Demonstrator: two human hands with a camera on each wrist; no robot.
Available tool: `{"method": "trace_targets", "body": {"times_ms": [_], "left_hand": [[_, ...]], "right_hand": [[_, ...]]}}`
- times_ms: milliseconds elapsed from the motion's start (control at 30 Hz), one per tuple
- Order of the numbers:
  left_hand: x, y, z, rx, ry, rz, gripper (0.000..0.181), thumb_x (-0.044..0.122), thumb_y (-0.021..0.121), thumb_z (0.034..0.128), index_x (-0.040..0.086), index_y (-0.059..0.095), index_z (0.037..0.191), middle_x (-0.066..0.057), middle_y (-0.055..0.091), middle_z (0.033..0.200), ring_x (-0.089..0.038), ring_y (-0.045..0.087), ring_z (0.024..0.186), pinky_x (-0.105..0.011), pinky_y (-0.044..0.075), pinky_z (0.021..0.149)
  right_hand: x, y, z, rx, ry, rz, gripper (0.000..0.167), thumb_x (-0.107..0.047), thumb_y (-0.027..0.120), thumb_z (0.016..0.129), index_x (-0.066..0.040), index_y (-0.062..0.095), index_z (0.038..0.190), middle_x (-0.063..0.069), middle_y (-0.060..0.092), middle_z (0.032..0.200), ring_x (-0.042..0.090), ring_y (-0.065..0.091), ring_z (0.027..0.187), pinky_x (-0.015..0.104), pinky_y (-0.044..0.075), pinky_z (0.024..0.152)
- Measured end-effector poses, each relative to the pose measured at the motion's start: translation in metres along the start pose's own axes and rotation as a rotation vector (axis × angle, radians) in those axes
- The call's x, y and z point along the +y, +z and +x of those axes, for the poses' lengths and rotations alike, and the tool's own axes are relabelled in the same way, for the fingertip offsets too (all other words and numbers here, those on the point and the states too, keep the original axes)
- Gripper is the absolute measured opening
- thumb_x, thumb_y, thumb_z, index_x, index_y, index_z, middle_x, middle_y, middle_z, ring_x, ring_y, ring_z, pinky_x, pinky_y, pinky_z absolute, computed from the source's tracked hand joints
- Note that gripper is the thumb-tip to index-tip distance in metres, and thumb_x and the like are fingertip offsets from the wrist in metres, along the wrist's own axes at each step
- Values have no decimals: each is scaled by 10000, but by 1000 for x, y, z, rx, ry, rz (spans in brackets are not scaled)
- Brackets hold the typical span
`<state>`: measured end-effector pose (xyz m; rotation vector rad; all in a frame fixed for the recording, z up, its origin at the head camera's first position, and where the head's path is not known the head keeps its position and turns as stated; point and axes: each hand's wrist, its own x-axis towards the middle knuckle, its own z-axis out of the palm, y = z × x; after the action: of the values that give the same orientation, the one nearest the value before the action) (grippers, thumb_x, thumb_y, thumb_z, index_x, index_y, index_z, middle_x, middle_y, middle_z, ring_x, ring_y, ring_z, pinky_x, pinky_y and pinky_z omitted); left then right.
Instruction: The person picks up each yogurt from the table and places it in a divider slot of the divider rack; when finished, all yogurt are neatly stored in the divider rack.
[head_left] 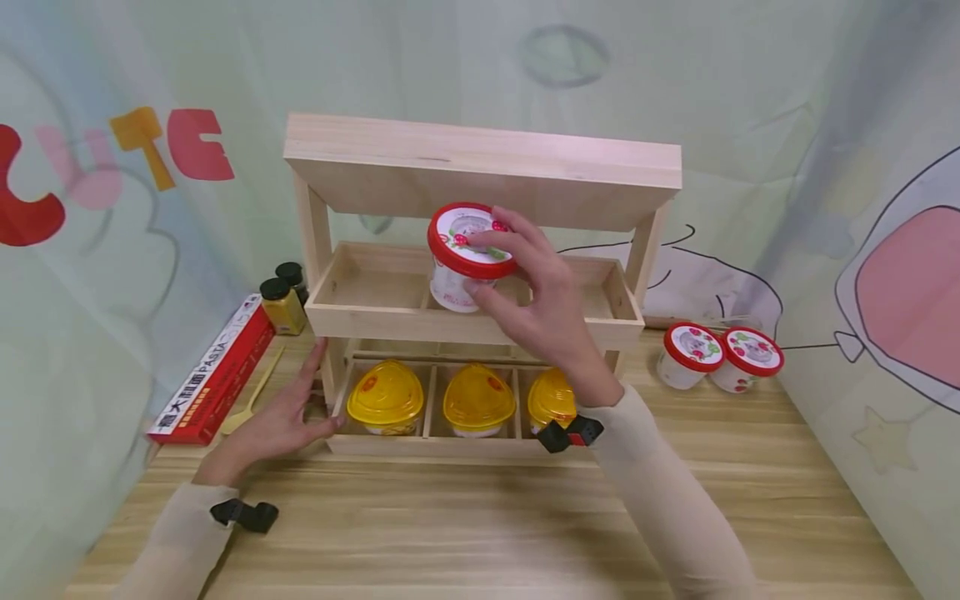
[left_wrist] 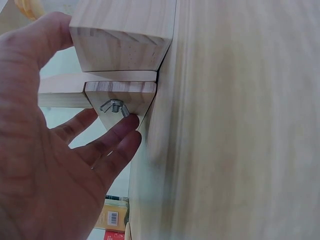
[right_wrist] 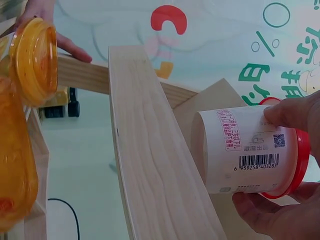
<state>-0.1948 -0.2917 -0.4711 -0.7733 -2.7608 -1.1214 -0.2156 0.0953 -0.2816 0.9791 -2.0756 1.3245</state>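
My right hand (head_left: 543,304) grips a white cup with a red lid (head_left: 470,257), held over the front of the upper tray (head_left: 375,321) of a wooden rack. The cup's barcode side faces the right wrist view, where the fingers hold it near its red lid (right_wrist: 300,162). My left hand (head_left: 281,421) touches the rack's lower left side, fingers spread. Seen from the left wrist, its fingertips lie by a metal wing nut (left_wrist: 116,106) and its thumb meets the wood. Several yellow-lidded cups (head_left: 386,396) stand in the lower tray (head_left: 450,447).
Two red-lidded cups (head_left: 692,354) stand right of the rack on the wooden table (head_left: 420,533). On the left are a red pasta box (head_left: 213,375), a yellow spoon (head_left: 258,392) and two black-capped jars (head_left: 282,307). A printed curtain (head_left: 450,58) hangs behind.
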Motion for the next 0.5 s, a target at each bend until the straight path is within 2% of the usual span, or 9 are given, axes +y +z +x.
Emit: {"method": "trace_targets", "body": {"times_ms": [100,400,500], "left_hand": [[0,0,0,2,6,9,1325,216,847,878,249,-184,1709,-348,248,1707,-577,624,1291,-664,621,965],[-1,0,0,1,10,0,1330,203,849,881,247,-193,1707,-350,210,1719,-597,603,1312,-681,607,973],[-1,0,0,-1,10,-1,1329,199,849,882,248,-191,1708,-346,211,1720,-595,601,1317,-621,632,975]], "right_hand": [[-1,10,5,-2,-21,12,454,-142,793,918,-105,705,1362,106,498,1652,230,521,1472,451,638,1049],[-5,31,15,-44,-57,66,446,-124,783,924,-80,696,1359,157,472,1654,267,531,1450,386,642,1041],[-5,35,18,-47,-55,62,448,-133,787,925,-93,697,1362,147,472,1656,257,522,1459,374,638,1044]]}}
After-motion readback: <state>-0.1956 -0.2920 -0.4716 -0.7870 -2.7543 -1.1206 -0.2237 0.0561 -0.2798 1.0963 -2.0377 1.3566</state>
